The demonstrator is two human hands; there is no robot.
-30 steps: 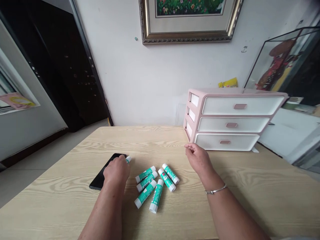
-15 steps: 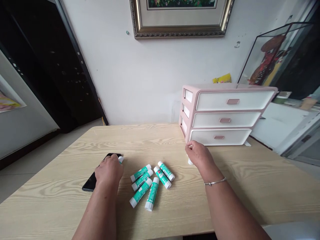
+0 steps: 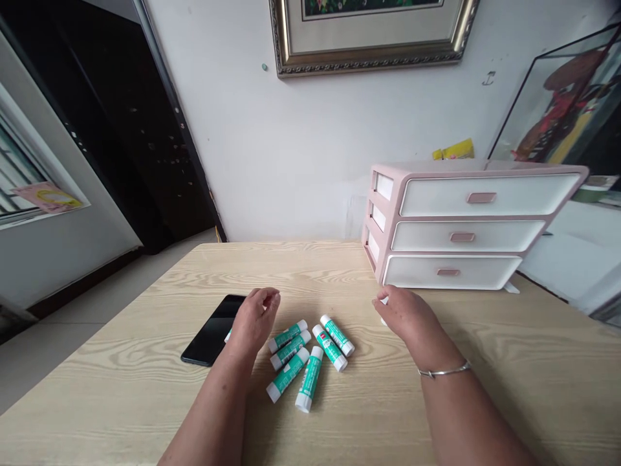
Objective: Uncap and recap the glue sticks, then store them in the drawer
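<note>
My left hand [image 3: 255, 318] hovers between the phone and the group of glue sticks, fingers loosely bent and apart, nothing visible in them. A white end of one glue stick [image 3: 228, 336] peeks out behind my left wrist, by the edge of the black phone [image 3: 213, 331]. Several green glue sticks [image 3: 310, 378] with white ends lie loosely grouped on the table between my hands. My right hand [image 3: 402, 310] is just before the drawer unit, its fingers closed round a white item [image 3: 383, 320], apparently a glue stick; most of it is hidden by the hand.
A pink and white three-drawer unit [image 3: 449, 223] stands at the back right of the wooden table [image 3: 339, 427], with a yellow packet [image 3: 455, 150] on top. Behind the table is a wall with a framed picture [image 3: 373, 65]. A glass case [image 3: 563, 110] is at the right.
My left hand has moved right, off the phone, leaving a glue stick beside it. My right hand stays before the drawers with a slight turn. The camera view has shifted left.
</note>
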